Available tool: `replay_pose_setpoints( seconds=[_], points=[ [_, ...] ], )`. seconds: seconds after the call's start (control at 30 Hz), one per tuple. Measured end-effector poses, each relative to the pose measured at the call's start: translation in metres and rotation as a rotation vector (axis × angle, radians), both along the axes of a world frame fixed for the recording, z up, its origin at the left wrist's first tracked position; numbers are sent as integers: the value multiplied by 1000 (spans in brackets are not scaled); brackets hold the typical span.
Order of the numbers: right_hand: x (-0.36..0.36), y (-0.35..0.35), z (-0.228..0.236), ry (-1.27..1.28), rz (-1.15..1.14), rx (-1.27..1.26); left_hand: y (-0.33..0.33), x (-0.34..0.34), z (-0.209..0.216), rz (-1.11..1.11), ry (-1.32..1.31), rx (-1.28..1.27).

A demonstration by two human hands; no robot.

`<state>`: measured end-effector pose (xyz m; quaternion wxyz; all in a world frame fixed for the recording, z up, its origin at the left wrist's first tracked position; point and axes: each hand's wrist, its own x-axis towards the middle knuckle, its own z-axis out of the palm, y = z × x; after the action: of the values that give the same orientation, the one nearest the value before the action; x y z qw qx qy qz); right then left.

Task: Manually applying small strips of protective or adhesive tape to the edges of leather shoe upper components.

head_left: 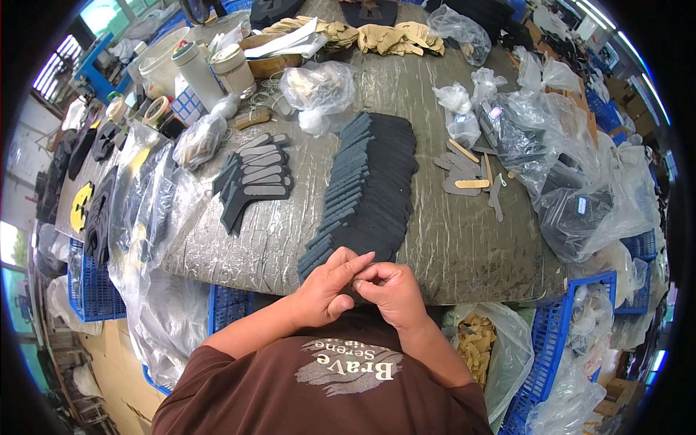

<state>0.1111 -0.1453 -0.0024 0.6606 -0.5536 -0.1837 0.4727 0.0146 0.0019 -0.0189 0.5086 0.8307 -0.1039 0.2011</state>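
Observation:
My two hands meet over the table's front edge, at the near end of a long row of overlapping dark fabric pieces (pixel 373 181). My left hand (pixel 319 290) has its fingers stretched toward the right one and its thumb held apart; I see nothing in it. My right hand (pixel 391 293) is closed in a pinch against the left fingers, and whatever sits between its fingertips is too small or hidden to make out. Left of the row lies a smaller fan of black pieces with grey strips (pixel 262 170). On the right are loose grey strips (pixel 464 167) and wooden sticks (pixel 473 184).
Clear plastic bags with dark pieces (pixel 573 196) crowd the table's right side. Jars (pixel 232 69), a white cylinder (pixel 197 76) and a bagged bundle (pixel 319 87) stand at the back left. Tan cut pieces (pixel 399 38) lie at the far edge. Blue crates (pixel 547 348) stand below.

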Motion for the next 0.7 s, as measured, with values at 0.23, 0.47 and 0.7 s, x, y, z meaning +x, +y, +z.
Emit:
replay_pose_setpoints(
  seconds=[0.23, 0.47, 0.7],
  points=[
    [-7, 7, -9, 306, -59, 247, -15, -6, 8, 128, 515, -907],
    [-7, 3, -19, 311, -27, 330, 15, 5, 29, 92, 37, 39],
    [24, -7, -33, 722, -414, 534, 21, -3, 23, 206, 9, 43]
  ],
)
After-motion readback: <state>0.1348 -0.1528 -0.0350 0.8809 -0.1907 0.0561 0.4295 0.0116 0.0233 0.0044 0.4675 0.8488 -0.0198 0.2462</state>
